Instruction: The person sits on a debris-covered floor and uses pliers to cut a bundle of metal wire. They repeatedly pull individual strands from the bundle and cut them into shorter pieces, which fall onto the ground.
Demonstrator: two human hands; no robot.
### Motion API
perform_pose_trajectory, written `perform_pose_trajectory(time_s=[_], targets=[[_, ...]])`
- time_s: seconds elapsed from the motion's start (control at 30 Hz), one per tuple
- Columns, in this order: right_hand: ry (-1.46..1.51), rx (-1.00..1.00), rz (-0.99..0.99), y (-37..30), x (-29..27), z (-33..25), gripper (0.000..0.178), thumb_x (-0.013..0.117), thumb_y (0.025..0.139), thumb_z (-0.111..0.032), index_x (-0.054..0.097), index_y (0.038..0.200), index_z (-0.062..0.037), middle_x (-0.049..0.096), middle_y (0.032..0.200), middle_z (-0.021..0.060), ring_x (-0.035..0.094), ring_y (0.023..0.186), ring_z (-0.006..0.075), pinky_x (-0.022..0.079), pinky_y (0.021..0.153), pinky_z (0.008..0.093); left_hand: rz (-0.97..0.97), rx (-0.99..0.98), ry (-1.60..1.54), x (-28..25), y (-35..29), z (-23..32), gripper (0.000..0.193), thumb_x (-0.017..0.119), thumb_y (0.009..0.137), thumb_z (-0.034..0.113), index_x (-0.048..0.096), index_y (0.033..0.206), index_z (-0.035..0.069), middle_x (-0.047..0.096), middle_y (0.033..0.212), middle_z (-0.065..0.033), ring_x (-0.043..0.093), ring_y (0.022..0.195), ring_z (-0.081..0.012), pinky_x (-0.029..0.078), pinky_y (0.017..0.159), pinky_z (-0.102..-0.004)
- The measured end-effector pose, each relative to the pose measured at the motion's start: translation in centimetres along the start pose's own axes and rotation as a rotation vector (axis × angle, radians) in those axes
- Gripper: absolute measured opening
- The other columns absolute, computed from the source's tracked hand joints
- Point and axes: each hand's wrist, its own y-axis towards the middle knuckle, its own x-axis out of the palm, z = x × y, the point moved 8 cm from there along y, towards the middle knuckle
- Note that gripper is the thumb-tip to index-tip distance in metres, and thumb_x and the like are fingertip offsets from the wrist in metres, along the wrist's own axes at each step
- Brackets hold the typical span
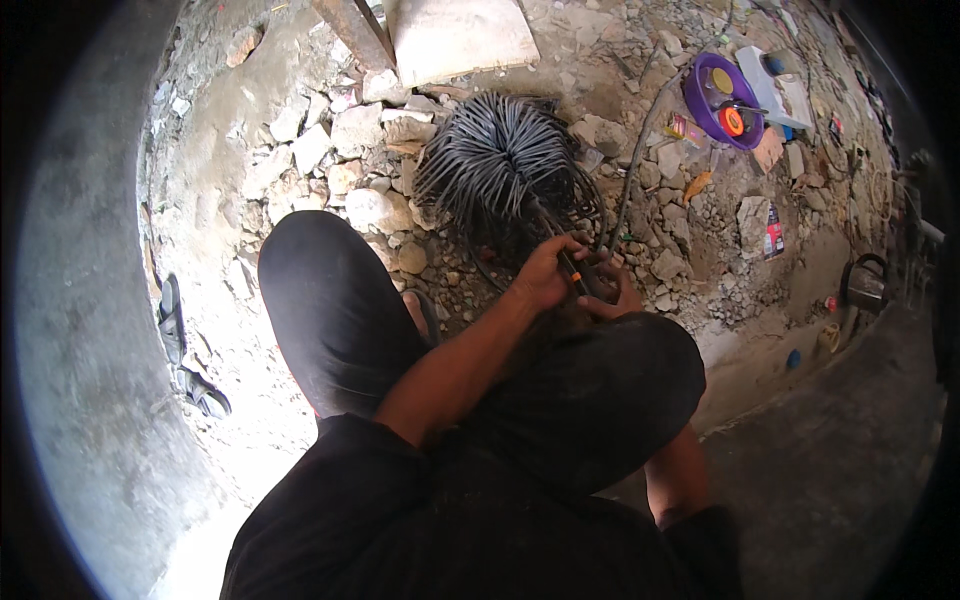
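Just beyond my knees, a thick, fanned-out bundle of grey cables (505, 150) lies on the rubble, its strands drawn together toward my hands. My left hand (543, 278) is closed at the near end of the bundle, its fingers pinching beside a slim dark hand tool with an orange band (576, 273). My right hand (615, 292) curls round the tool's lower part from the right. Its exact kind is hard to make out in the shadow. Whether a cable strand is also between the left fingers cannot be seen.
Broken stones (360, 130) cover the ground around the bundle. A purple basin (697, 100) with an orange roll and small items stands at the far right, beside a white box (775, 85). A pale board (460, 45) lies at the back. Sandals (172, 320) rest on the left.
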Motion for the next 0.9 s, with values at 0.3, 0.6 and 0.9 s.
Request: perform_pose_trajectory(time_s=[0.3,0.6,0.9], targets=[[-0.990,-0.335,0.125,0.5,2.1,0.5,0.074,0.080,0.085,-0.036,0.045,0.141,-0.0019,0.065,0.124,0.0255,0.069,0.112,0.0407,0.055,0.089,0.0458,0.628,0.038,0.436,-3.7,-0.3,-1.6,0.045,0.070,0.092,0.019,0.057,0.132,0.002,0.068,0.103,-0.0132,0.065,0.110,-0.0287,0.052,0.096,-0.0442],[-0.277,0.108,-0.245,-1.4,-0.6,-0.9,0.070,0.086,0.082,-0.038,0.056,0.134,-0.0029,0.062,0.132,0.0246,0.064,0.124,0.0365,0.054,0.095,0.0439,0.012,-0.115,0.142,2.8,-1.9,-1.9,0.030,0.066,0.095,0.022,0.064,0.119,0.004,0.066,0.118,-0.0135,0.060,0.097,-0.0267,0.051,0.086,-0.0503],[-0.690,-0.135,0.449,0.7,-1.6,6.3,0.041,0.069,0.097,-0.035,0.069,0.127,-0.0080,0.073,0.111,0.0178,0.071,0.096,0.0334,0.054,0.086,0.0445,0.510,-0.105,0.408,-1.4,-1.2,-3.7,0.030,0.069,0.101,0.031,0.072,0.121,0.009,0.073,0.113,-0.0071,0.066,0.094,-0.0217,0.052,0.085,-0.0409]])
